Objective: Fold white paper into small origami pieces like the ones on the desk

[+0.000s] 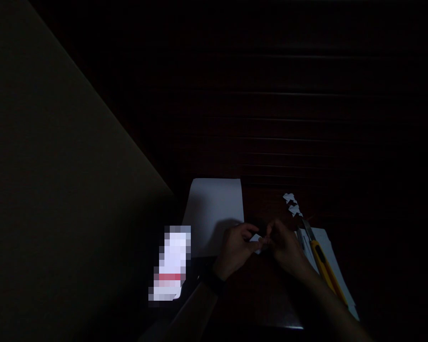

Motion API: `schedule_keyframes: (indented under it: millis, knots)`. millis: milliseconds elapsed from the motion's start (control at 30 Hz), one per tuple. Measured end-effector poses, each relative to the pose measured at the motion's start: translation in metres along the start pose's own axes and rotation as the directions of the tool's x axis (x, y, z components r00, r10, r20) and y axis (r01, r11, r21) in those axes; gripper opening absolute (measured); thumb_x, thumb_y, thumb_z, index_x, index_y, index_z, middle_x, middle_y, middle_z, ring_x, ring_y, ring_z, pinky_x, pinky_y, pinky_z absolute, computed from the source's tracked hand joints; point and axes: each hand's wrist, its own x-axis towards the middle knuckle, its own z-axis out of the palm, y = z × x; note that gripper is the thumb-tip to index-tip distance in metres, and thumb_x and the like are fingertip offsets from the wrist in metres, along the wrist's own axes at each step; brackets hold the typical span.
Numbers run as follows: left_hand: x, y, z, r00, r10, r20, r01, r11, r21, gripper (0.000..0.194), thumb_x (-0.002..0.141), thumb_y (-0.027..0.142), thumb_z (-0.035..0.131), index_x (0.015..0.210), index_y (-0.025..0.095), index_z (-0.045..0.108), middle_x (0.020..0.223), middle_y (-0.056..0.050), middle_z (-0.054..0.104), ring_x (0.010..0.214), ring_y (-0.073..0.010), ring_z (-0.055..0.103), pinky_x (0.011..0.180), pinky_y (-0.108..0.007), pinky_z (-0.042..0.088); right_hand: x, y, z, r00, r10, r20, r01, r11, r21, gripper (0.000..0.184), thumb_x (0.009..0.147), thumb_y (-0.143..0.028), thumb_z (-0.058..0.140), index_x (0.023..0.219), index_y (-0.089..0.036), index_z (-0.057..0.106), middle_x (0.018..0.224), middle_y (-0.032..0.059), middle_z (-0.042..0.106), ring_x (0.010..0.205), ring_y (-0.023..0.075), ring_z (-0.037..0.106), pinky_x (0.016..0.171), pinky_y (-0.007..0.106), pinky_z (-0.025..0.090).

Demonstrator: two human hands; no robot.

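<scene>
Between my two hands is a small folded piece of white paper [257, 237]. My left hand [237, 247], with a dark band on its wrist, pinches the paper between thumb and fingers. From the other side my right hand [285, 247] has its fingertips closed at the paper's right edge. Dim light hides exactly how the right fingers grip it. Several small folded white paper pieces [292, 204] lie beyond my right hand.
A blank white sheet [216, 209] lies behind my left hand. To the left glows a blurred-out phone screen [173, 259]. A yellow utility knife [324, 266], its blade pointing away, rests on white paper [337, 259] at the right. A pale wall [74, 190] rises at left.
</scene>
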Motion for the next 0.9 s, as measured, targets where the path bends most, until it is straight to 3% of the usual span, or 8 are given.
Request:
schedule_keyframes:
  millis: [100,267,367,500,633,900]
  knots:
    - [0.000,0.003,-0.003,1.000,0.008,0.027,-0.008,1.000,0.017,0.034,0.062,0.032,0.072,0.092,0.018,0.066,0.060,0.002,0.056,0.054,-0.0104,0.052,0.046,-0.018,0.035,0.000,0.000,-0.002,1.000,-0.006,0.014,0.005,0.998,0.063,0.010,0.075,-0.018,0.056,0.079,-0.022,0.049,0.069,-0.0015,0.058,0.063,0.0155,0.056,0.056,0.025,0.042]
    - [0.002,0.002,-0.007,0.997,-0.044,0.060,0.047,0.998,-0.049,0.044,0.055,0.032,0.077,0.094,0.017,0.064,0.055,0.005,0.051,0.049,-0.0078,0.045,0.042,-0.017,0.028,0.002,-0.003,-0.010,0.989,-0.037,0.140,0.018,0.991,0.131,0.019,0.071,-0.020,0.066,0.087,-0.021,0.056,0.081,0.0002,0.059,0.077,0.0169,0.058,0.069,0.028,0.044]
    - [0.002,0.003,-0.009,0.989,-0.094,0.112,0.108,0.985,-0.133,0.046,0.055,0.031,0.077,0.097,0.016,0.063,0.061,0.002,0.057,0.054,-0.0101,0.051,0.046,-0.018,0.034,0.003,-0.003,-0.014,0.984,-0.009,0.177,-0.010,0.994,0.109,0.025,0.069,-0.022,0.069,0.092,-0.022,0.059,0.084,0.0004,0.060,0.079,0.0175,0.058,0.070,0.028,0.044]
    - [0.001,0.006,-0.011,0.976,-0.114,0.184,0.160,0.954,-0.254,0.031,0.067,0.033,0.069,0.092,0.014,0.064,0.079,-0.005,0.065,0.067,-0.0148,0.059,0.055,-0.022,0.043,0.003,-0.001,-0.016,0.984,0.010,0.180,-0.023,0.997,0.068,0.022,0.071,-0.024,0.068,0.092,-0.022,0.060,0.082,-0.0001,0.060,0.076,0.0173,0.059,0.069,0.028,0.044]
    - [0.002,0.004,-0.007,0.982,-0.078,0.175,0.118,0.965,-0.234,0.021,0.070,0.031,0.067,0.079,0.012,0.067,0.078,-0.008,0.068,0.070,-0.0169,0.061,0.059,-0.024,0.044,0.002,-0.001,-0.017,0.980,-0.013,0.201,0.006,0.999,0.037,0.029,0.070,-0.021,0.068,0.098,-0.023,0.059,0.083,-0.0006,0.061,0.078,0.0171,0.059,0.069,0.028,0.044]
    - [-0.001,0.010,-0.007,0.979,0.006,0.205,0.017,0.993,-0.115,0.025,0.074,0.037,0.062,0.080,0.013,0.070,0.078,-0.008,0.070,0.070,-0.0184,0.063,0.060,-0.025,0.045,-0.001,-0.002,-0.011,0.979,-0.025,0.203,0.030,0.999,-0.022,0.030,0.071,-0.014,0.063,0.098,-0.025,0.056,0.071,-0.0037,0.054,0.065,0.0135,0.052,0.056,0.022,0.039]
